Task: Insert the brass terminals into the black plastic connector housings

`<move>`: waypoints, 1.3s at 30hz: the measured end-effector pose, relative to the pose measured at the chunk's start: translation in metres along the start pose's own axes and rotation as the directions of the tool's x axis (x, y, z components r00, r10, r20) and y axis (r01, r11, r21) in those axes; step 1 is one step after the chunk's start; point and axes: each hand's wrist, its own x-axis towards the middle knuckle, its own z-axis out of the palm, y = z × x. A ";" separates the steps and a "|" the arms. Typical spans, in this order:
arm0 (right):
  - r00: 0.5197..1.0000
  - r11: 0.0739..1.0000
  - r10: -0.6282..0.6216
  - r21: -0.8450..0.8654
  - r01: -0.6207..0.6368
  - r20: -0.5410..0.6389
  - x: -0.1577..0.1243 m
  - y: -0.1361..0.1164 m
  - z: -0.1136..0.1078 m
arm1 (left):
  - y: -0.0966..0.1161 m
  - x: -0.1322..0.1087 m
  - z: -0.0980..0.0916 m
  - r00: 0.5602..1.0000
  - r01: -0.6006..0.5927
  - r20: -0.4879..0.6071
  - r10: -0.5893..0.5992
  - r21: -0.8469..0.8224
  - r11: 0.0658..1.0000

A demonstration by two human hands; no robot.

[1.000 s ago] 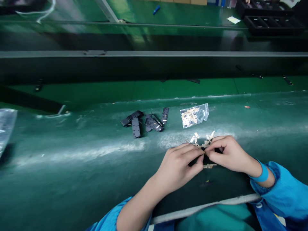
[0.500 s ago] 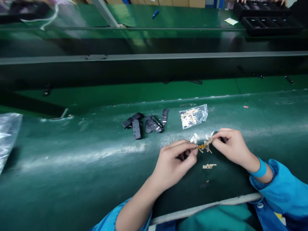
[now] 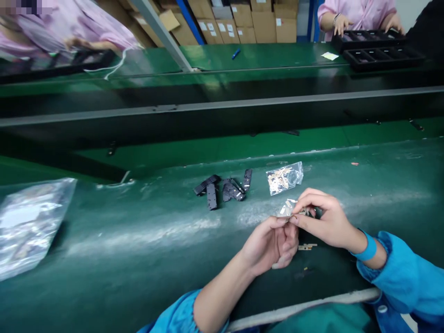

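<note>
Our right hand [image 3: 326,219] clamps a metal clip [image 3: 286,209] between thumb and forefinger, just above the belt [image 3: 138,240] near its front edge. Our left hand [image 3: 274,243] is curled with its fingertips at the clip, and we cannot tell whether they grip it. From the clip, a bag [image 3: 284,177] lies at 12 o'clock, black parts [image 3: 224,187] at 10 and a loose strip [image 3: 307,247] at 5.

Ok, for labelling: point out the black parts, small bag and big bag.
black parts [image 3: 229,190], head view, pile's middle
small bag [image 3: 285,178], head view, its middle
big bag [image 3: 31,226], head view, its middle
</note>
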 end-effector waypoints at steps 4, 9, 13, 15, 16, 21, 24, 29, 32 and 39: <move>1.000 1.000 0.012 0.022 -0.012 0.000 -0.001 -0.001 -0.001 | -0.001 -0.002 -0.005 0.996 0.055 0.075 -0.054 -0.010 0.998; 0.998 0.998 0.054 0.044 -0.054 0.016 -0.003 -0.002 -0.001 | -0.001 0.000 -0.006 0.993 0.079 0.088 -0.080 0.023 0.997; 0.993 0.988 0.118 0.096 -0.117 -0.006 -0.003 -0.004 -0.003 | -0.001 0.002 -0.001 0.999 -0.010 -0.044 0.016 0.138 0.990; 0.986 0.982 0.167 0.088 -0.164 -0.022 -0.003 -0.003 -0.003 | 0.000 0.001 0.003 0.959 -0.164 -0.172 0.226 0.314 0.935; 0.982 0.980 0.189 0.072 -0.187 -0.026 -0.003 -0.003 -0.004 | 0.001 0.000 0.004 0.913 -0.237 -0.208 0.352 0.433 0.870; 0.956 0.955 0.291 0.055 -0.292 0.036 -0.005 -0.002 -0.003 | 0.009 -0.008 0.008 0.766 -0.346 -0.156 0.624 0.719 0.603; 0.922 0.910 0.361 0.163 -0.381 0.138 -0.007 -0.001 -0.002 | 0.011 -0.008 0.008 0.806 -0.335 -0.148 0.573 0.683 0.649; 0.873 0.833 0.427 0.273 -0.481 0.236 -0.009 0.003 0.000 | 0.009 -0.009 0.009 0.849 -0.305 -0.123 0.515 0.681 0.666; 0.867 0.814 0.437 0.304 -0.495 0.241 -0.010 0.004 0.002 | 0.006 -0.011 0.011 0.867 -0.279 -0.121 0.483 0.686 0.672; 0.866 0.767 0.434 0.401 -0.500 0.248 -0.011 0.004 0.006 | 0.000 -0.008 0.012 0.880 -0.264 -0.118 0.461 0.685 0.679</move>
